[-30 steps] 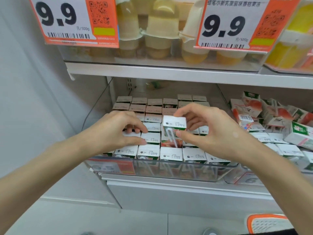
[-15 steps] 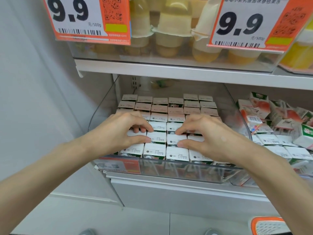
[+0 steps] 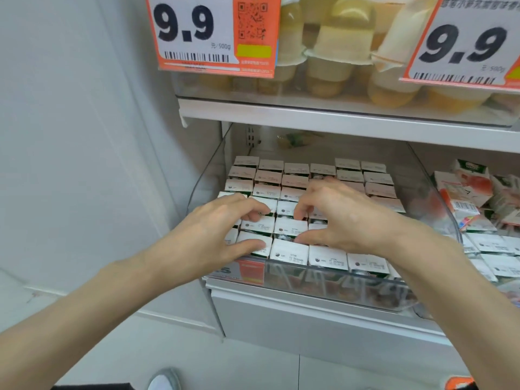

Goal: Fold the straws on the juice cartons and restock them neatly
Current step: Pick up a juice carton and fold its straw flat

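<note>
Juice cartons [image 3: 289,250] stand upright in tight rows inside a clear bin [image 3: 337,280] on the lower shelf, white tops up, filling it from the front wall to the back. From my feed, both hands are down on the front rows. The left hand [image 3: 213,232] has its fingers curled, tips on the carton tops in the third row from the front, and its thumb lies on a front-row carton. The right hand [image 3: 343,218] sits just beside it, its thumb and forefinger set at the front and back edges of one carton in the second row. I cannot tell whether either grip is clamped on a carton or only pressing on the tops.

In the neighbouring bin to the right, loose cartons [image 3: 464,190] lie tilted and jumbled. On the shelf above [image 3: 309,114] sit yellow jelly cups [image 3: 334,52], with an orange price tag [image 3: 197,32] reading 9.9 hanging in front of them.
</note>
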Motion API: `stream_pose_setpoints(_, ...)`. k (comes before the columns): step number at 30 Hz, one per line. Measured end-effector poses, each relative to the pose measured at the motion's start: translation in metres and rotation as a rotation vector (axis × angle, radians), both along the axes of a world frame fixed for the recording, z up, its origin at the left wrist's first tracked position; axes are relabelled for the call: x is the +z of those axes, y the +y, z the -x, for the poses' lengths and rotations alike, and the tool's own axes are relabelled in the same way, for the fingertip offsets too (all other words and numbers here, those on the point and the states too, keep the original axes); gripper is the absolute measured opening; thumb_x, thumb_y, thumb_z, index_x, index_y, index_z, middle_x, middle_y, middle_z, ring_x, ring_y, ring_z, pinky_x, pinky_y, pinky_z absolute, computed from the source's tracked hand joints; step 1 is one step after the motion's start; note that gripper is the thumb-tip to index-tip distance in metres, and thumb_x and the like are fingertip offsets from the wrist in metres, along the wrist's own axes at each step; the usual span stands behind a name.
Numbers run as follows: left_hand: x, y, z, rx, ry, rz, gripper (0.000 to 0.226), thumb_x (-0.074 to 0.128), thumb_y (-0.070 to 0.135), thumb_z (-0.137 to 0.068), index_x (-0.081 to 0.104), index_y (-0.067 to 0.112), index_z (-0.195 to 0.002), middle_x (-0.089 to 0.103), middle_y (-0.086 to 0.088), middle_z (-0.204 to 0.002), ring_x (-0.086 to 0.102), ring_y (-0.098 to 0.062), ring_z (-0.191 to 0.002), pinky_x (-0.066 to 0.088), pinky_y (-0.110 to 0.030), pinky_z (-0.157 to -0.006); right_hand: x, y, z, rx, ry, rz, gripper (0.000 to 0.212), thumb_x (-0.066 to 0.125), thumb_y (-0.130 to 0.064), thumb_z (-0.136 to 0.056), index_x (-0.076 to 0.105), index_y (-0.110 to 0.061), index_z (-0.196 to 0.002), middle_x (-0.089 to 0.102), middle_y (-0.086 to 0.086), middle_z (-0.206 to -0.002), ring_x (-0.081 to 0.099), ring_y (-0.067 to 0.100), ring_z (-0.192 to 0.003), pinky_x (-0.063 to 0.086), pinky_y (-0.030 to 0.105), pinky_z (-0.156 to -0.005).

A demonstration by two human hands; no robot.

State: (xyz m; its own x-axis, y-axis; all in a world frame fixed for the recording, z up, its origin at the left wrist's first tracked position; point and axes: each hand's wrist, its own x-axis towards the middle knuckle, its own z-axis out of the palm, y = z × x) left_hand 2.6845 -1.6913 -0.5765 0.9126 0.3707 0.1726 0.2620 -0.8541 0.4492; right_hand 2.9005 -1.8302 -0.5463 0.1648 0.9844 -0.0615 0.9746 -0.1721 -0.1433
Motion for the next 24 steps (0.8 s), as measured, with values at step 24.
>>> stream_pose_setpoints(24,0.03,-0.037,-0.014,0.015,-0.251,0.859,0.034,0.065,0.036,-0.1,0.072,0.021,-0.13,0.081,0.002,-0.12,0.076,-0.015,-0.114,0.055,-0.023,-0.104,0.009,-0.037,0.025,-0.273,1.142,-0.756,0.046,0.083,-0.046,-0.079,0.075,-0.026,-0.119,0.08,-0.007,-0.11,0.079,0.011,-0.098,0.062,0.021,-0.085)
